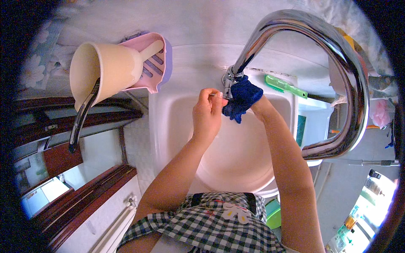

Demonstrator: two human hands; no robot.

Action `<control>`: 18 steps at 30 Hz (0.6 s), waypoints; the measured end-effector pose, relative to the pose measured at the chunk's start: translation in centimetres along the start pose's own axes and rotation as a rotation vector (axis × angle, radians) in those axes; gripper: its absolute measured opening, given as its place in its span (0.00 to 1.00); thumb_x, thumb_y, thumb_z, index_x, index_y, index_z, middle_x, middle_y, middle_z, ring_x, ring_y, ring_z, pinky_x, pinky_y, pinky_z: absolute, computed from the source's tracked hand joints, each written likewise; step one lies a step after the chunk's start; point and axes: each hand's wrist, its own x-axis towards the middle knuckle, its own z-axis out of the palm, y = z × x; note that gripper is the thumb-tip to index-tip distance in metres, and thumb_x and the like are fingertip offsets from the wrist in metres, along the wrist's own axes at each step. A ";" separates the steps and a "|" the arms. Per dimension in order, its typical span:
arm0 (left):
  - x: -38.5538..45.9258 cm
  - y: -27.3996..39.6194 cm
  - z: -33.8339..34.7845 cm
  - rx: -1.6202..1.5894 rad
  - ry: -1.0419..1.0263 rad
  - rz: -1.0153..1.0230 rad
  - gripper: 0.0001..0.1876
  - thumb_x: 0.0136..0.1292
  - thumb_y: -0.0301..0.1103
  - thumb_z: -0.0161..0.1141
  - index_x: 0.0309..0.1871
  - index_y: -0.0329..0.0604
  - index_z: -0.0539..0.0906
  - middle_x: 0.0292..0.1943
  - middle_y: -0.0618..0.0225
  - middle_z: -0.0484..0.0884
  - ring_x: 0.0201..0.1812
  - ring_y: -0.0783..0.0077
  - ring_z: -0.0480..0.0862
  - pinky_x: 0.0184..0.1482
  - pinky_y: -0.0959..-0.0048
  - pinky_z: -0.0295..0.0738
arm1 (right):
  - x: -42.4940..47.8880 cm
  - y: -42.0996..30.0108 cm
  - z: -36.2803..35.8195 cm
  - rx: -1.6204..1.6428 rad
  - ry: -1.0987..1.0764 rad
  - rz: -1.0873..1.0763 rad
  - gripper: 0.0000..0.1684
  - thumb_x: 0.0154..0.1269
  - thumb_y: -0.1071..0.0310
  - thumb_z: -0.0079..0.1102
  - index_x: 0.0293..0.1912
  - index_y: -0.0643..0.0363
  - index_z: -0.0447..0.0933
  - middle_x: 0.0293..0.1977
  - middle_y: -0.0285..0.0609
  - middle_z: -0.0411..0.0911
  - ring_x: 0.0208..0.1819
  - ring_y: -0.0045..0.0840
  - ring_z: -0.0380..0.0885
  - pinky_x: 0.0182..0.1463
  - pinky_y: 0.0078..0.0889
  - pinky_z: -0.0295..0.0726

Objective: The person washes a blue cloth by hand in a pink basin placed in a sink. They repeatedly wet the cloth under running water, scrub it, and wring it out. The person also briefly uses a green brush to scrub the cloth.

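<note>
A white ceramic sink point(159, 132) lies before me, with a tall curved chrome faucet point(351, 63) at its back edge. My left hand point(207, 110) pinches a thin metal lever at the faucet's base between thumb and fingers. Right beside it is a bunched dark blue cloth point(243, 98). My right hand point(260, 109) grips this cloth from the right, and its fingers are hidden behind the folds. Both hands are over the far part of the basin. No running water can be made out.
On the left, a beige plastic dipper point(123, 63) with a dark-handled brush point(82, 123) rests on a pink and purple slotted dish point(158, 83). A green brush point(284, 86) lies on the sink's back right rim. A white tub point(311, 117) stands to the right.
</note>
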 end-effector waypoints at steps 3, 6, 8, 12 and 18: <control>0.0 -0.3 0.1 -0.005 0.006 0.018 0.10 0.65 0.36 0.48 0.41 0.38 0.69 0.26 0.60 0.82 0.30 0.67 0.82 0.33 0.72 0.74 | -0.2 3.1 -0.5 0.343 -0.058 0.004 0.09 0.65 0.61 0.45 0.36 0.54 0.61 0.19 0.43 0.74 0.13 0.21 0.73 0.07 0.19 0.61; 0.0 0.0 0.2 -0.019 -0.004 0.002 0.10 0.65 0.36 0.48 0.41 0.37 0.69 0.26 0.60 0.82 0.29 0.67 0.82 0.33 0.72 0.74 | 0.1 4.5 -0.2 0.397 -0.138 0.009 0.09 0.64 0.59 0.47 0.36 0.54 0.66 0.20 0.38 0.73 0.17 0.20 0.70 0.16 0.21 0.66; 0.0 -0.6 0.1 -0.044 -0.005 0.003 0.10 0.65 0.36 0.48 0.41 0.37 0.69 0.26 0.60 0.82 0.29 0.67 0.82 0.33 0.72 0.74 | -0.2 4.7 0.9 0.700 -0.149 -0.018 0.10 0.62 0.58 0.49 0.36 0.53 0.68 0.24 0.36 0.72 0.19 0.21 0.68 0.23 0.21 0.67; 0.1 -0.8 0.2 -0.070 -0.017 -0.006 0.10 0.65 0.36 0.48 0.41 0.37 0.69 0.26 0.59 0.82 0.29 0.67 0.82 0.33 0.72 0.74 | -0.5 4.4 1.8 0.683 -0.081 -0.043 0.12 0.60 0.57 0.52 0.38 0.53 0.68 0.24 0.35 0.71 0.23 0.21 0.70 0.24 0.24 0.68; -0.1 -0.1 0.1 0.000 0.013 0.016 0.11 0.65 0.36 0.48 0.41 0.37 0.70 0.27 0.59 0.82 0.30 0.67 0.82 0.33 0.72 0.74 | 1.8 2.3 0.0 -0.379 -0.087 -0.120 0.15 0.54 0.54 0.56 0.34 0.56 0.72 0.20 0.43 0.74 0.25 0.31 0.76 0.26 0.34 0.74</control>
